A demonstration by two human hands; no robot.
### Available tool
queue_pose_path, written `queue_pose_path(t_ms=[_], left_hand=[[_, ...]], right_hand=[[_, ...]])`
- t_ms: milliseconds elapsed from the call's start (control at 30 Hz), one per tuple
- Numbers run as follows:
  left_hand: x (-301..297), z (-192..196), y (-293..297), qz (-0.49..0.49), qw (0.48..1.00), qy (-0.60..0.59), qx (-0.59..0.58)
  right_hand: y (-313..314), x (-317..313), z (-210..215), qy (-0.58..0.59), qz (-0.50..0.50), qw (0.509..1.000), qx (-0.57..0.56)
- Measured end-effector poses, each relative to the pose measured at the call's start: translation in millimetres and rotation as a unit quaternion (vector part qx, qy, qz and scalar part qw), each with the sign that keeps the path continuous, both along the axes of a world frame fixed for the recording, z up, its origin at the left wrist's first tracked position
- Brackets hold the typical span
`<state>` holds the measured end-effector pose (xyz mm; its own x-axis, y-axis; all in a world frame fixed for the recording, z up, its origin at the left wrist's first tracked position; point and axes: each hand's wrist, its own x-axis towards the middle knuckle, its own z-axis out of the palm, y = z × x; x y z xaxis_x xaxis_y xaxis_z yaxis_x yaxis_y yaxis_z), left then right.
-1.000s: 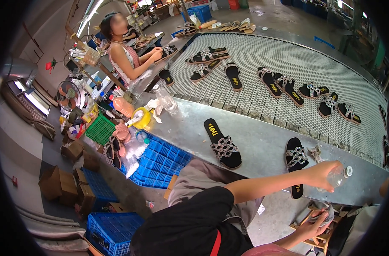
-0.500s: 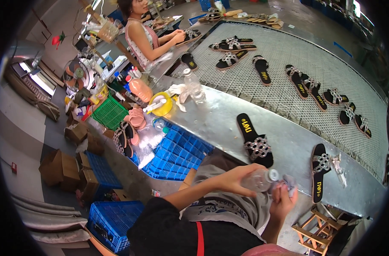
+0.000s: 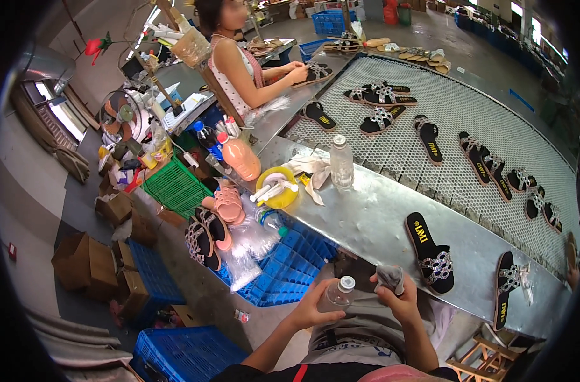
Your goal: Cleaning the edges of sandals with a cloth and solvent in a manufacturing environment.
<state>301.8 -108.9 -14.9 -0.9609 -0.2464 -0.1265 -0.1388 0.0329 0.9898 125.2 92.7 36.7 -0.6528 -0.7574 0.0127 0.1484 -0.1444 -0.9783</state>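
My left hand [image 3: 311, 308] is wrapped round a clear plastic bottle [image 3: 336, 295] with a whitish top, held tilted over my lap. A crumpled grey cloth [image 3: 390, 279] is pinched in my right hand [image 3: 401, 302], a little to the right of the bottle and apart from it. Just beyond my right hand, a black sandal [image 3: 432, 254] with a silver jewelled strap lies on the metal table edge [image 3: 373, 216]. Its like, another jewelled sandal [image 3: 506, 290], rests farther right beside a small clear plastic piece [image 3: 526, 284].
More sandals [image 3: 428, 140] lie on a mesh conveyor [image 3: 455, 95] beyond the metal edge. At left stand a second clear bottle [image 3: 341, 163], a yellow tape roll [image 3: 278, 188] and a pink-filled bottle [image 3: 240, 157]. Blue crates [image 3: 290, 261] sit below. A co-worker [image 3: 239, 63] handles a sandal.
My hands have moved left and apart; the bottle and the cloth, close together before, are now separated. The view has shifted, so the table things appear farther right and lower.
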Motion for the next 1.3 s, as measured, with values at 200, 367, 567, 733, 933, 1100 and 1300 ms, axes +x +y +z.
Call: queue_pose_path(t_ms=[200,367,567,733,933,1100,1300], left_hand=[[-15.3,-9.2,-25.9,-0.041,0.998,0.031,0.048],[-45.1,-20.2,-23.4,-0.036,0.982,0.132,0.132],[-39.0,-155.2,-98.4,-0.203,0.978,0.015,-0.041],[-55.3,-52.4,-27.3,-0.09,0.994,0.042,0.055],[-77.8,-46.9,-21.5,-0.144,0.987,0.066,0.029],[-78.0,-67.5,-39.6,-0.19,0.98,0.058,0.004],[-59.3,-80.1,-63.3,-0.23,0.971,0.041,-0.04]], right_hand=[[-4.1,-20.8,-16.0,-0.027,0.016,0.999,0.016],[-4.3,-28.9,15.8,-0.076,0.055,0.992,-0.083],[13.3,-31.7,-2.1,0.056,0.019,0.992,-0.112],[27.5,-27.2,5.1,0.11,-0.016,0.989,-0.098],[4.2,-22.2,-20.6,0.07,0.001,0.994,-0.084],[-0.8,-20.8,-25.4,-0.071,0.008,0.991,-0.114],[3.7,-21.9,-37.8,-0.174,0.024,0.969,-0.176]])
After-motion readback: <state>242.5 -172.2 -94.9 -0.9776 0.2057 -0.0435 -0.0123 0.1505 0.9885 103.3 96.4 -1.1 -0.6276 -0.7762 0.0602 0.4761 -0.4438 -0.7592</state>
